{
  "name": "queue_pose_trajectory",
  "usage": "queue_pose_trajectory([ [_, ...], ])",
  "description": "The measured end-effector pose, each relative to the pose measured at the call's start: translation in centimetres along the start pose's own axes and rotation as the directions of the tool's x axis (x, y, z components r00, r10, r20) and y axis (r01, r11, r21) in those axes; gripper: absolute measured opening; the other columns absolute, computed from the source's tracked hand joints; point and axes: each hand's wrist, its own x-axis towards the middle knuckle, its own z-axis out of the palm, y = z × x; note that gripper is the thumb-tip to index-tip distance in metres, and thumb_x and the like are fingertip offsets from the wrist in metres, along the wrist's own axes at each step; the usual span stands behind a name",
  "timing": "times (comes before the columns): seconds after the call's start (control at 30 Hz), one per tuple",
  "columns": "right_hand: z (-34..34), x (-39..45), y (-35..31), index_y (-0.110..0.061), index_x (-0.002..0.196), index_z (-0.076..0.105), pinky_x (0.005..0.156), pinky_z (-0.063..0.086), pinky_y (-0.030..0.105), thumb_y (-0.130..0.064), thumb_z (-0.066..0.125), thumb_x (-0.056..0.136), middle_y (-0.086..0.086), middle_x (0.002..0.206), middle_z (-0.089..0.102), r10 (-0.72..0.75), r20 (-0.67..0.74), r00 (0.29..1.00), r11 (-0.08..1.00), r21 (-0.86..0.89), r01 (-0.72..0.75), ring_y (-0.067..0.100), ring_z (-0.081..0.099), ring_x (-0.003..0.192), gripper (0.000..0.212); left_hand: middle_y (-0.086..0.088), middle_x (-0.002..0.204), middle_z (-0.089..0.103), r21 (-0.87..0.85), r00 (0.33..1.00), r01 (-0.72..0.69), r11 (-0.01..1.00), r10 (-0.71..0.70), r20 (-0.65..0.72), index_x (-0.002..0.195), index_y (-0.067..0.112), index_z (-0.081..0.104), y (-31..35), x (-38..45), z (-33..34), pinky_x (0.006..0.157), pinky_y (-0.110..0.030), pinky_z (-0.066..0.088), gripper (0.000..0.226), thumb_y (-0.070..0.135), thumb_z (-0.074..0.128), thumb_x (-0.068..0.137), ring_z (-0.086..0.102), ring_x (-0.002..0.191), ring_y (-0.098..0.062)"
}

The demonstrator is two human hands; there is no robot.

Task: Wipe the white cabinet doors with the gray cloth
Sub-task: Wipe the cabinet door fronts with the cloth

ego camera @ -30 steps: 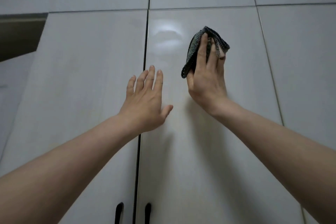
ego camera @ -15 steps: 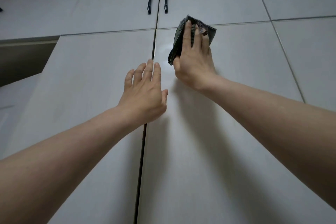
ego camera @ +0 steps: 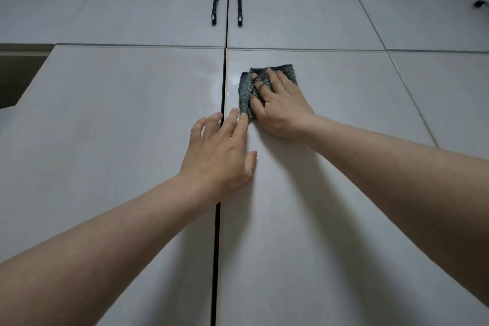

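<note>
A folded gray cloth [ego camera: 244, 92] lies pressed against the upper left corner of the right white cabinet door [ego camera: 344, 87], close to the centre gap. My right hand [ego camera: 283, 110] holds it there, fingers bent over the cloth, one tucked into a fold and the thumb on its lower edge. My left hand [ego camera: 219, 156] rests flat and open across the gap between the right door and the left white door [ego camera: 119, 119]. Its fingertips nearly touch the cloth's lower corner.
Above is a second row of white doors with two black handles [ego camera: 214, 9] [ego camera: 239, 9] on either side of the gap. Another dark handle [ego camera: 480, 4] shows at the far right. A dark opening [ego camera: 16, 77] sits at the left edge.
My right hand slid the cloth from the door's top edge down and left toward the gap, then flattened on it. My left hand stayed on the seam. The view tilted upward.
</note>
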Motion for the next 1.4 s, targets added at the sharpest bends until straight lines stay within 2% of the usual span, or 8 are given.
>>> queue_pose_trajectory([
  [0.2, -1.5, -1.2, 7.4, -0.026, 0.156, 0.004, 0.123, -0.001, 0.041, -0.053, 0.017, 0.098, 0.012, 0.164, 0.003, 0.287, -0.027, 0.957, 0.956, -0.049, -0.288, 0.028, 0.0, 0.151, 0.065, -0.003, 0.16, 0.014, -0.013, 0.999, -0.01, 1.0, 0.01, 0.048, 0.151, 0.016, 0.02, 0.7, 0.4, 0.6, 0.118, -0.045, 0.003, 0.067, 0.052, 0.031, 0.095, 0.01, 0.145, -0.029],
  [0.4, -3.0, -4.4, 13.8, -0.025, 0.156, 0.005, 0.122, 0.003, 0.044, -0.047, 0.017, 0.099, 0.012, 0.163, 0.011, 0.605, -0.078, 0.793, 0.793, -0.038, -0.609, 0.032, 0.006, 0.15, 0.063, -0.003, 0.16, 0.013, -0.037, 0.999, 0.004, 0.999, -0.002, 0.048, 0.15, 0.017, 0.02, 1.0, -0.3, 0.7, 0.118, -0.044, 0.005, 0.069, 0.055, 0.032, 0.095, 0.013, 0.144, -0.03],
  [0.53, -2.6, -3.9, 12.4, -0.025, 0.156, 0.007, 0.119, 0.005, 0.047, -0.041, 0.016, 0.1, 0.011, 0.162, 0.013, 0.694, -0.116, 0.711, 0.715, -0.014, -0.699, 0.035, 0.008, 0.148, 0.059, -0.005, 0.16, 0.011, -0.024, 0.998, -0.013, 1.0, 0.014, 0.063, 0.152, 0.019, 0.016, 0.3, -1.4, 0.6, 0.118, -0.045, 0.002, 0.071, 0.058, 0.031, 0.095, 0.009, 0.146, -0.03],
  [0.63, -2.1, -3.3, 8.9, -0.024, 0.156, 0.005, 0.12, 0.002, 0.047, -0.039, 0.017, 0.1, 0.012, 0.163, 0.01, 0.62, -0.106, 0.777, 0.781, -0.014, -0.625, 0.034, 0.005, 0.15, 0.059, -0.004, 0.161, 0.01, -0.03, 0.998, -0.024, 0.999, 0.025, 0.062, 0.153, 0.02, 0.015, -0.5, -2.3, 0.6, 0.118, -0.045, 0.001, 0.072, 0.059, 0.032, 0.094, 0.008, 0.146, -0.029],
  [0.8, 0.8, -2.6, -2.2, -0.028, 0.156, 0.001, 0.121, -0.003, 0.043, -0.041, 0.017, 0.101, 0.009, 0.164, 0.005, 0.265, -0.061, 0.962, 0.963, -0.03, -0.267, 0.029, -0.003, 0.151, 0.059, -0.003, 0.161, 0.009, -0.026, 0.998, -0.035, 0.999, 0.036, 0.058, 0.153, 0.02, 0.015, -1.1, -3.9, 0.8, 0.118, -0.045, 0.002, 0.073, 0.06, 0.031, 0.094, 0.009, 0.145, -0.028],
  [0.93, 1.8, -2.5, -6.1, -0.027, 0.155, 0.015, 0.121, -0.006, 0.041, -0.043, 0.02, 0.101, 0.005, 0.165, -0.003, 0.088, -0.012, 0.996, 0.996, -0.012, -0.088, 0.024, -0.009, 0.151, 0.056, -0.001, 0.16, 0.015, -0.029, 0.999, -0.027, 0.999, 0.027, 0.023, 0.149, 0.02, 0.028, -1.0, -4.5, 1.0, 0.117, -0.045, 0.004, 0.07, 0.06, 0.034, 0.092, 0.014, 0.143, -0.027],
  [1.03, 1.3, -3.3, -4.2, -0.031, 0.156, 0.009, 0.121, -0.005, 0.04, -0.046, 0.02, 0.101, 0.004, 0.165, -0.002, 0.008, -0.001, 1.0, 1.0, -0.018, -0.008, 0.021, -0.007, 0.151, 0.058, -0.002, 0.161, 0.014, -0.021, 0.999, -0.013, 1.0, 0.013, 0.029, 0.153, 0.018, 0.019, -0.9, -4.5, 1.0, 0.116, -0.045, 0.005, 0.074, 0.06, 0.034, 0.093, 0.013, 0.144, -0.029],
  [1.4, -1.6, -5.6, 8.8, -0.025, 0.157, 0.008, 0.123, 0.003, 0.042, -0.045, 0.019, 0.1, 0.016, 0.163, 0.009, 0.406, -0.08, 0.91, 0.91, -0.058, -0.411, 0.031, 0.005, 0.15, 0.061, -0.001, 0.162, 0.008, -0.058, 0.996, -0.032, 0.998, 0.037, 0.083, 0.153, 0.019, 0.014, -1.2, -5.1, 0.7, 0.119, -0.045, 0.002, 0.071, 0.057, 0.032, 0.095, 0.006, 0.147, -0.027],
])
